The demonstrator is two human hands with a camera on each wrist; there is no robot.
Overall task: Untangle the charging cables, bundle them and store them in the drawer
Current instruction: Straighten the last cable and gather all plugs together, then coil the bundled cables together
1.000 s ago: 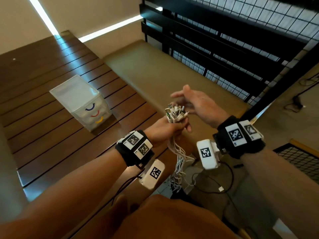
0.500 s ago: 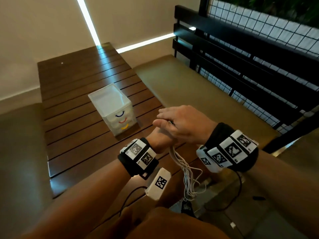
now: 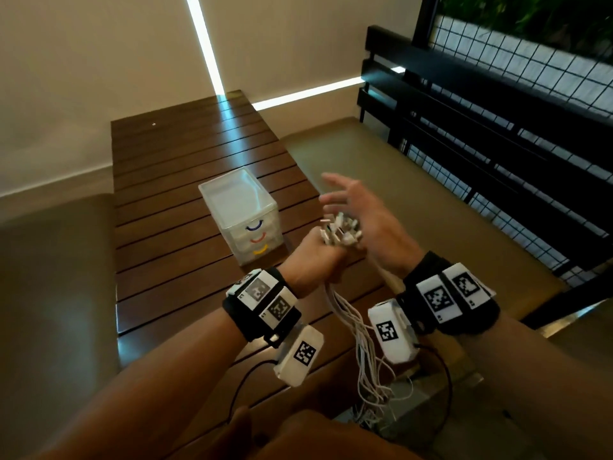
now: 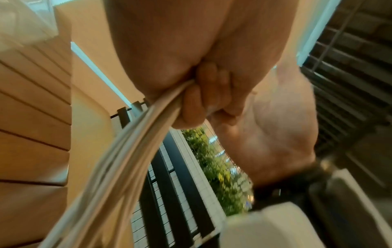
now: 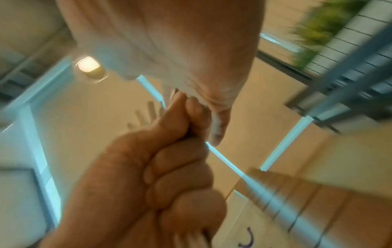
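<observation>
My left hand (image 3: 318,257) is a fist that grips a bundle of white charging cables (image 3: 355,320) above the table's near edge. Their connector ends (image 3: 338,232) stick up out of the fist, and the loose lengths hang down toward the floor. In the left wrist view the fingers (image 4: 203,94) curl round the cables (image 4: 135,142). My right hand (image 3: 365,220) is open with spread fingers, its palm right beside the connector ends. A small translucent drawer unit (image 3: 242,210) with blue, red and yellow handles stands on the table, its drawers closed.
The dark slatted wooden table (image 3: 166,180) has olive bench cushions to its left (image 3: 49,277) and right (image 3: 381,180). A black railing with wire mesh (image 3: 481,127) runs along the far right. Cable ends pile on the floor (image 3: 371,416) between my knees.
Half a second ago my right hand lay cupped over the connector ends; now it has lifted off with fingers spread. The left fist still holds the bundle.
</observation>
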